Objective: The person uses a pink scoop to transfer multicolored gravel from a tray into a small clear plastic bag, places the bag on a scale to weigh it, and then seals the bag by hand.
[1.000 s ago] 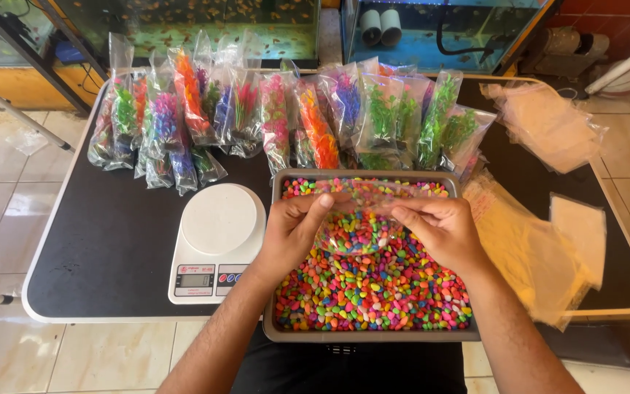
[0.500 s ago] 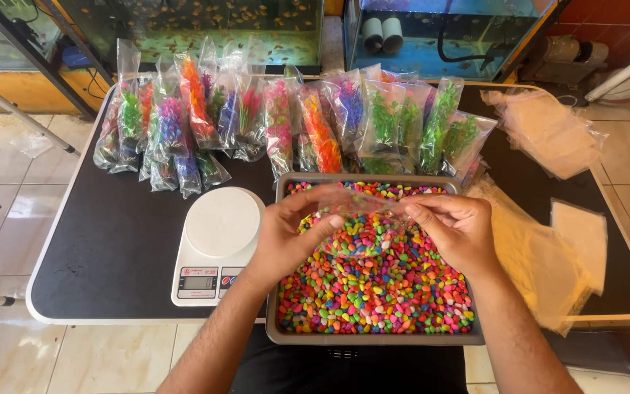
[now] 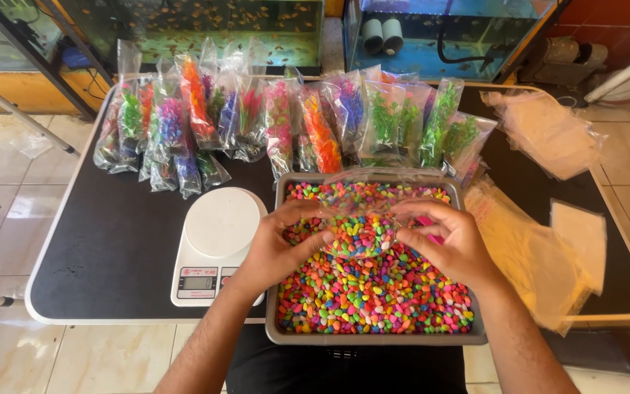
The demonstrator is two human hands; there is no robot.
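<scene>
1. The clear plastic bag (image 3: 362, 219), partly filled with coloured pebbles, is hanging just above the grey tray (image 3: 373, 338), over its upper middle, with the pebbles sagging into the bag's bottom.
2. The left hand (image 3: 278, 248) is pinching the bag's left edge, fingers curled closed on the plastic; the right hand (image 3: 450, 244) is gripping the right edge the same way, thumb on top. Both are holding the mouth stretched between them.
3. The loose pebbles (image 3: 373, 292) are filling the tray beneath, so anything slipping out would be landing back in the heap.
4. Handling this well seems to call for keeping the mouth level and taut, supporting the load from both sides evenly, since thin film could be tearing or tipping under the weight.
5. The white kitchen scale (image 3: 216, 244) is sitting just left of the tray on the black table (image 3: 96, 255), its platform bare.
6. Packets of plastic aquarium plants (image 3: 286, 124) are standing in a row behind the tray and scale.
7. A stack of empty clear bags (image 3: 541, 255) is lying to the right of the tray.
</scene>
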